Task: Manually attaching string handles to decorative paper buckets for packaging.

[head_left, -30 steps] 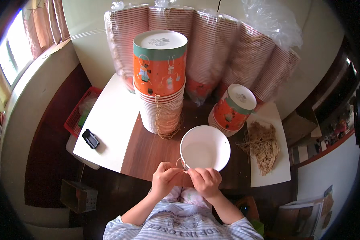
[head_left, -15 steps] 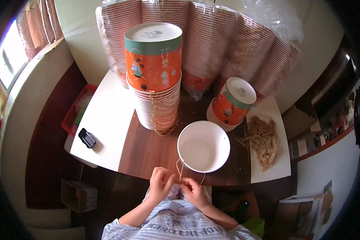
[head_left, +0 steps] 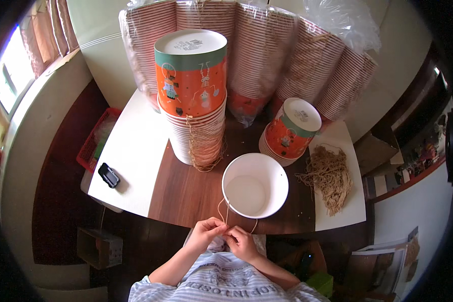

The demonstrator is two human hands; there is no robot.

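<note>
A white paper bucket (head_left: 255, 187) stands at the table's near edge with its mouth facing up. Thin tan cord (head_left: 227, 212) comes from its near left rim down to my fingers, and another length hangs from the near side of the rim. My left hand (head_left: 204, 234) is closed in a pinch on the cord. Fingertips nearly touching it, my right hand (head_left: 241, 242) also pinches the cord. The exact spot where the cord passes between the fingers is hidden.
A tall stack of upside-down orange-and-green paper buckets (head_left: 190, 75) with cord draped down it stands behind. A shorter stack (head_left: 289, 128) is to the right, beside a bundle of tan cords (head_left: 330, 176). Plastic-wrapped bucket stacks (head_left: 264, 50) line the back. A black tray (head_left: 108, 175) lies left.
My left hand has come in toward the right hand, and its raised, spread fingers have closed onto the cord. The right hand stays almost where it was.
</note>
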